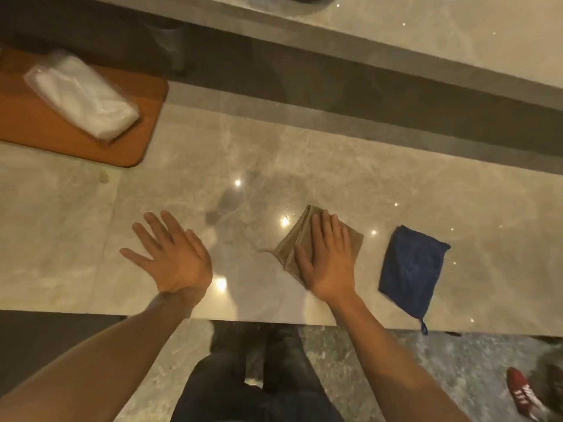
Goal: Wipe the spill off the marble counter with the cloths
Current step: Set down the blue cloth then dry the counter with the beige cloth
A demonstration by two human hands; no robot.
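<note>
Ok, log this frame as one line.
right hand flat on tan cloth | left hand open, empty | blue cloth untouched | counter

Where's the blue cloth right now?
In the head view the blue cloth lies flat on the marble counter, untouched, just right of the right hand, which presses on the brown cloth; its loop overhangs the near edge.
</note>
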